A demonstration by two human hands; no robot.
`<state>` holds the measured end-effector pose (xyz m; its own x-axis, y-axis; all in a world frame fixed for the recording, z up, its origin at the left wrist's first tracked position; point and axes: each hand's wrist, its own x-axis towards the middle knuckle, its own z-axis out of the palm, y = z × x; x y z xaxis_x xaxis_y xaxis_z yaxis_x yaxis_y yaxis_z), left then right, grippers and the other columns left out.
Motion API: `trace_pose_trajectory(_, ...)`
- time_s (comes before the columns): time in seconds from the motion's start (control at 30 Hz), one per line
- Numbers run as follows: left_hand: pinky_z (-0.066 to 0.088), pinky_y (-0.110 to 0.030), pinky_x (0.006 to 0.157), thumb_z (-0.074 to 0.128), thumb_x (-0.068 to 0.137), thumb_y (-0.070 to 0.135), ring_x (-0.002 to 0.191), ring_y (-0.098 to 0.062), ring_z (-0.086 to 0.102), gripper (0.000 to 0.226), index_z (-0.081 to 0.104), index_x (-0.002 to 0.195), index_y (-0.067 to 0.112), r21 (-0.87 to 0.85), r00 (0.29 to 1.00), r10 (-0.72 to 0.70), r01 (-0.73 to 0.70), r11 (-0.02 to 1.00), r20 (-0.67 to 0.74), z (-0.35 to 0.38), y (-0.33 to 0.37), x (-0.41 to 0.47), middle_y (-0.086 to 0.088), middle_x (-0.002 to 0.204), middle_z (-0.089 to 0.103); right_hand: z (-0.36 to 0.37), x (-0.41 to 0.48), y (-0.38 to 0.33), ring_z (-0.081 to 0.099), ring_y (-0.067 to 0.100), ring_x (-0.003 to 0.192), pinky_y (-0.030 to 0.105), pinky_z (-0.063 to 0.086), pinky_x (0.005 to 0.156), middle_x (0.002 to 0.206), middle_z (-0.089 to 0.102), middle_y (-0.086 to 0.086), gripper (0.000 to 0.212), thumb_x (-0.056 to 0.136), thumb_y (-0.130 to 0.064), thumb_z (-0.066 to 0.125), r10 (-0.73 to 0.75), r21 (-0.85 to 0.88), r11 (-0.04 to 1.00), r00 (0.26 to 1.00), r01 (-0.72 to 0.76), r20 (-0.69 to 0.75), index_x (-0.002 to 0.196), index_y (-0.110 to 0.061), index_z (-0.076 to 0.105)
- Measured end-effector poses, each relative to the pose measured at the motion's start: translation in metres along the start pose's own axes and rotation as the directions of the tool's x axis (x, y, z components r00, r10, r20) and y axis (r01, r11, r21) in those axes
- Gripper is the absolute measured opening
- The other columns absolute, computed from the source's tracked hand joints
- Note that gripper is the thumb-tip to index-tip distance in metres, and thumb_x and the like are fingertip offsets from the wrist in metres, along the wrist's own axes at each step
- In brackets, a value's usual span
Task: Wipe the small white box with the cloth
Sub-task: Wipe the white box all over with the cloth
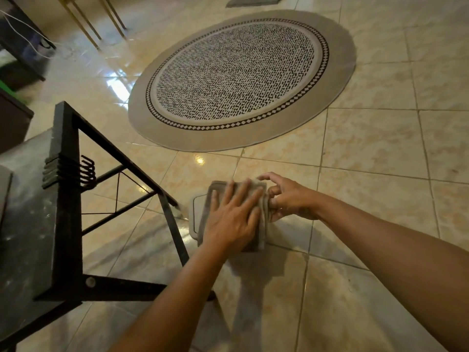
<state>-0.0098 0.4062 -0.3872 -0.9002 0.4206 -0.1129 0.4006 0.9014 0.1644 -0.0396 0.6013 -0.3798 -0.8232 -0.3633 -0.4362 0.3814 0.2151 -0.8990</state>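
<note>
One cloth under flat left hand — right hand seemingly grips box.

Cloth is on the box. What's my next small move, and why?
Probably slide the left hand with the cloth leftward: that hand lies flat on it, the white box shows its left edge bare, and the right hand pinches the cloth's right edge.

The cloth was soft, matt fabric; the small white box, smooth plastic. The floor tiles shone glossy. At twelve o'clock the rug looked matt, woven; at nine, the table frame dull metal.
</note>
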Motion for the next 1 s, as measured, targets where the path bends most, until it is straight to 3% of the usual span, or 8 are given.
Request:
trace_pose_trajectory(0.07, -0.003, -0.057, 0.121, 0.010, 0.102, 0.056, 0.151, -0.018, -0.020, 0.056, -0.007, 0.154, 0.045, 0.038, 0.998, 0.063, -0.064, 0.997, 0.029, 0.001, -0.007, 0.000, 0.010, 0.165, -0.013, 0.000, 0.000, 0.001, 0.071, 0.032, 0.086, 0.049, 0.062, 0.077, 0.100, 0.063, 0.018, 0.069, 0.089, 0.013, 0.056, 0.004, 0.009, 1.000, 1.000, -0.004, 0.009, 0.144, -0.024, 0.037)
trace_pose_trajectory(0.2, -0.002, -0.062, 0.120, 0.015, 0.104, 0.051, 0.152, -0.027, -0.014, 0.056, -0.001, 0.157, 0.040, -0.037, 0.944, -0.329, 0.328, 0.944, -0.033, -0.006, -0.016, 0.021, 0.006, 0.167, -0.009, 0.002, 0.008, 0.001, 0.064, 0.022, 0.071, 0.039, 0.062, 0.066, 0.082, 0.055, 0.011, 0.068, 0.091, 0.011, 0.058, 0.002, 0.033, 0.999, 1.000, -0.001, -0.022, 0.145, -0.024, 0.037)
trace_pose_trajectory(0.37, -0.006, -0.060, 0.120, 0.010, 0.101, 0.056, 0.151, -0.017, -0.020, 0.060, -0.007, 0.156, 0.039, 0.010, 0.999, -0.029, 0.029, 1.000, -0.013, 0.003, 0.009, 0.008, 0.011, 0.165, -0.014, 0.002, 0.002, 0.002, 0.071, 0.034, 0.084, 0.047, 0.063, 0.073, 0.098, 0.062, 0.024, 0.070, 0.090, 0.014, 0.055, -0.006, 0.045, 0.999, 1.000, 0.006, 0.007, 0.146, -0.024, 0.036)
trace_pose_trajectory(0.47, -0.006, -0.059, 0.120, 0.012, 0.102, 0.054, 0.151, -0.019, -0.018, 0.060, -0.007, 0.157, 0.039, -0.009, 0.979, -0.203, 0.203, 0.979, -0.034, 0.003, -0.007, 0.015, 0.010, 0.165, -0.013, 0.001, 0.008, 0.002, 0.063, 0.021, 0.069, 0.040, 0.063, 0.067, 0.081, 0.053, 0.011, 0.068, 0.091, 0.013, 0.055, -0.008, 0.058, 0.998, 1.000, 0.008, 0.000, 0.146, -0.022, 0.036)
trace_pose_trajectory(0.6, -0.005, -0.058, 0.121, 0.009, 0.100, 0.058, 0.151, -0.017, -0.020, 0.060, -0.005, 0.156, 0.043, 0.023, 0.999, 0.036, -0.036, 0.999, 0.004, 0.006, -0.001, 0.006, 0.012, 0.165, -0.013, 0.001, 0.005, 0.002, 0.071, 0.032, 0.085, 0.048, 0.062, 0.075, 0.102, 0.063, 0.018, 0.069, 0.089, 0.015, 0.055, -0.003, 0.046, 0.999, 1.000, 0.002, 0.019, 0.144, -0.023, 0.038)
trace_pose_trajectory(0.73, -0.006, -0.056, 0.121, 0.011, 0.102, 0.056, 0.151, -0.018, -0.019, 0.058, -0.005, 0.156, 0.044, 0.006, 0.995, -0.098, 0.098, 0.995, -0.022, 0.003, -0.009, 0.018, 0.013, 0.165, -0.011, 0.001, 0.007, 0.000, 0.069, 0.028, 0.075, 0.049, 0.062, 0.075, 0.087, 0.060, 0.015, 0.067, 0.090, 0.016, 0.054, -0.008, 0.055, 0.998, 1.000, 0.007, 0.008, 0.144, -0.022, 0.038)
trace_pose_trajectory(0.83, -0.008, -0.054, 0.121, 0.011, 0.102, 0.055, 0.151, -0.017, -0.019, 0.057, -0.005, 0.155, 0.044, 0.037, 0.999, 0.043, -0.043, 0.998, -0.001, 0.004, -0.009, 0.015, 0.014, 0.165, -0.012, 0.002, 0.007, 0.002, 0.071, 0.034, 0.088, 0.051, 0.062, 0.076, 0.102, 0.063, 0.020, 0.071, 0.088, 0.019, 0.050, -0.005, 0.073, 0.997, 1.000, 0.004, 0.019, 0.144, -0.023, 0.038)
trace_pose_trajectory(1.0, -0.007, -0.056, 0.121, 0.011, 0.102, 0.055, 0.153, -0.021, -0.013, 0.058, -0.004, 0.156, 0.042, -0.001, 0.998, -0.056, 0.056, 0.998, -0.032, 0.002, -0.007, 0.015, 0.011, 0.166, -0.008, 0.001, 0.010, 0.002, 0.069, 0.025, 0.075, 0.044, 0.063, 0.069, 0.090, 0.061, 0.012, 0.071, 0.088, 0.018, 0.052, -0.003, 0.078, 0.997, 1.000, 0.001, 0.023, 0.144, -0.023, 0.039)
